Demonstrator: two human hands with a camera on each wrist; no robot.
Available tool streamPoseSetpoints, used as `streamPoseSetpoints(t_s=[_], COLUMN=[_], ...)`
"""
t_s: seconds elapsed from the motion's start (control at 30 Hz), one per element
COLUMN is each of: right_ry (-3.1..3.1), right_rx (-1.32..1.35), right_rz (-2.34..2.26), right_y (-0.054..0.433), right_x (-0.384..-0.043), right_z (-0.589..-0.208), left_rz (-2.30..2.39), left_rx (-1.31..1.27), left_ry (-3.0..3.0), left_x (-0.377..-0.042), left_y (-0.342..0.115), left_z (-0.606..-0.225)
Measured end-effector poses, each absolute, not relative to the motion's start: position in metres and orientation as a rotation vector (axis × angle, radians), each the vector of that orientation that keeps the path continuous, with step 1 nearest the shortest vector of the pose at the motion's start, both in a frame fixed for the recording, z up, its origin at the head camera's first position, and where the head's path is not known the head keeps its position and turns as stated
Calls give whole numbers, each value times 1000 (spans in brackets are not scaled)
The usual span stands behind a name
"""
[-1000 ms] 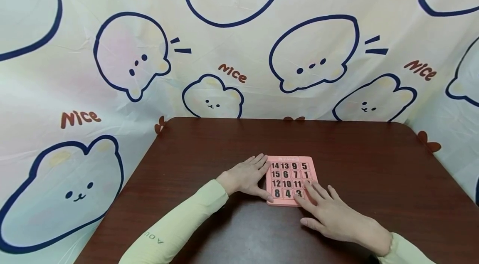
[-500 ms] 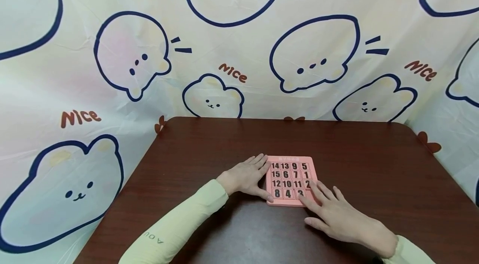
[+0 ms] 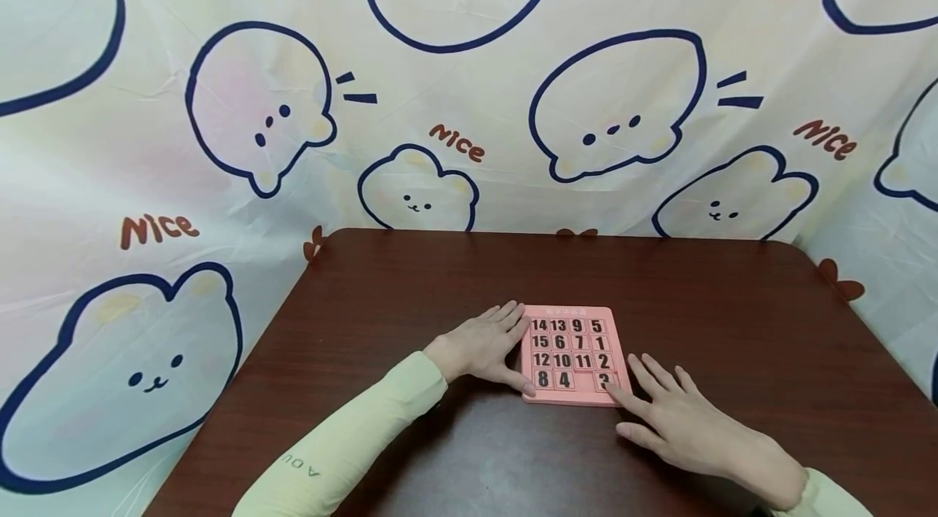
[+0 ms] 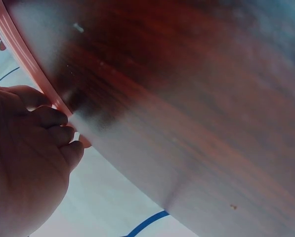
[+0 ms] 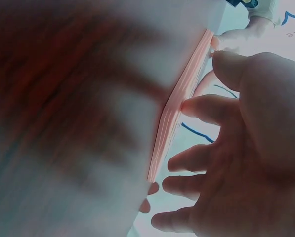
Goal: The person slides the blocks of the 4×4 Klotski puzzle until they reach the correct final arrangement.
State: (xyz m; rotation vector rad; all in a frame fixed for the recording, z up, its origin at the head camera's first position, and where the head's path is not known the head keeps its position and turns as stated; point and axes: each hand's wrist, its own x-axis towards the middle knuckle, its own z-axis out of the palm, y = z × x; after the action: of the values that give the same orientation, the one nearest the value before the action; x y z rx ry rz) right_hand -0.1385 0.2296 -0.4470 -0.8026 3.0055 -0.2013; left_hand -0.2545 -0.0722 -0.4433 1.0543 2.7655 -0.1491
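Tile 3 (image 3: 603,379) has slid right, freeing a slot (image 3: 584,381) beside tile 4 (image 3: 564,379); right hand (image 3: 681,423) spread; left hand (image 3: 479,346), thumb spread, touches puzzle (image 3: 566,399).

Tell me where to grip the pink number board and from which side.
Probably pinch the far half of its right edge, coming low from the right: the board lies flat on the table, that straight edge is uncovered there, and the left hand touches the opposite side.
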Motion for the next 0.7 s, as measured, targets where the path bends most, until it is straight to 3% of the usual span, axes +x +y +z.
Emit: streamPoseSetpoints(t_s=[0.3, 0.7], right_ry=[3024, 2893], right_rx=[-812, -1002], right_rz=[-185, -193], right_y=[231, 183], right_x=[-137, -152], right_z=[-444, -441], left_rz=[-155, -171], left_rx=[1053, 1086], left_ry=[2763, 2770], left_x=[-254, -256], left_y=[-72, -72], left_z=[-442, -443])
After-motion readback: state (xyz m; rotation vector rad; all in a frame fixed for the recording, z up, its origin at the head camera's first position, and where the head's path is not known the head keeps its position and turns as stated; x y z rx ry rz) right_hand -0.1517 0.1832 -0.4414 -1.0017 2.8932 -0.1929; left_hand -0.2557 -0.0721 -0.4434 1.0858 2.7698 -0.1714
